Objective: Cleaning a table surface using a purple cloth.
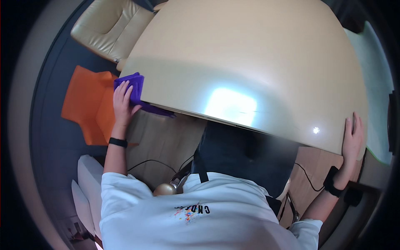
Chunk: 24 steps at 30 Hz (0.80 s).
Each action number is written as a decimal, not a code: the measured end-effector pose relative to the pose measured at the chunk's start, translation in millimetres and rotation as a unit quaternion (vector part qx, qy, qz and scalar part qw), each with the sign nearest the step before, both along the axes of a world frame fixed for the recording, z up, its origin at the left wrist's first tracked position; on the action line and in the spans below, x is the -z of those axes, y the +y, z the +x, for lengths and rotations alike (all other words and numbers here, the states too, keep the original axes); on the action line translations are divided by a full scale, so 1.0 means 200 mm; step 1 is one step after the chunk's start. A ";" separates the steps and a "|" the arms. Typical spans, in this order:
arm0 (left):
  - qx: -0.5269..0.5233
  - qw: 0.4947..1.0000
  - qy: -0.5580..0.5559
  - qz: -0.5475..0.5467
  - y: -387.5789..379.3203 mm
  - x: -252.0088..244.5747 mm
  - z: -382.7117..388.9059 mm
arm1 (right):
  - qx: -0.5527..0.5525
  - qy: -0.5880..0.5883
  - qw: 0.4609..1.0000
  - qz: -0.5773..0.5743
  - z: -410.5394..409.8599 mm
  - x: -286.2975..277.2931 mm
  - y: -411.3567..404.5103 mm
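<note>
My left hand lies over a folded purple cloth at the left front corner of a cream tabletop. Its fingers rest on top of the cloth, and the thumb is bent toward the table's front edge. Part of the cloth hangs below that edge. Over at the right end of the table, my right hand rests on the surface by the rim, its fingers slightly apart and nothing in it. Bright light reflections show on the tabletop near the front.
An orange chair stands left of the table, with a cream leather chair beyond it. A pale green panel runs along the table's right side. Black cables trail near the wood-look floor. Behind my left arm is a whitish seat.
</note>
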<state>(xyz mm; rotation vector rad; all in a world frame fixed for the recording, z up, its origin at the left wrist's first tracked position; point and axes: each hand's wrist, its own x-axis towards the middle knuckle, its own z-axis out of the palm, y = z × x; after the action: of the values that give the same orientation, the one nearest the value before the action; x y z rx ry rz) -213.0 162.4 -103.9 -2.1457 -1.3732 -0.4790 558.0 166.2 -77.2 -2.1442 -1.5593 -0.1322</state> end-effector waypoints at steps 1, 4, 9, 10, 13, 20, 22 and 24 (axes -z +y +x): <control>0.011 1.000 -0.003 -0.002 0.00 0.01 0.01 | 0.000 -0.023 1.000 -0.004 -0.01 0.00 0.00; 0.003 1.000 -0.001 0.024 -0.02 0.02 0.06 | 0.010 -0.049 0.999 -0.010 -0.07 -0.02 0.00; 0.034 0.998 -0.009 0.042 0.00 0.04 0.24 | 0.021 -0.065 0.997 -0.024 -0.10 -0.04 0.00; 0.044 0.998 -0.011 0.041 0.01 0.04 0.31 | 0.024 -0.066 0.997 -0.020 -0.09 -0.04 0.00; 0.067 0.996 -0.013 0.051 0.02 0.05 0.54 | 0.031 -0.075 0.997 -0.017 -0.10 -0.04 -0.01; 0.083 0.993 -0.040 0.071 -0.04 0.08 1.11 | 0.050 -0.072 0.996 0.002 -0.13 -0.01 0.00; 0.081 0.994 -0.040 0.069 -0.05 0.09 1.26 | 0.041 -0.057 0.998 0.001 -0.15 -0.03 -0.01; 0.080 0.994 -0.044 0.067 -0.07 0.09 1.41 | 0.055 -0.063 0.997 -0.003 -0.17 -0.04 -0.01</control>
<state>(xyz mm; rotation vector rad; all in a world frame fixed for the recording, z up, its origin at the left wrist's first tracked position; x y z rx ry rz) 69.6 148.8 -121.6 -2.1552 -1.1837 -0.7142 524.6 163.6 -69.1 -2.2652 -1.5101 -0.3044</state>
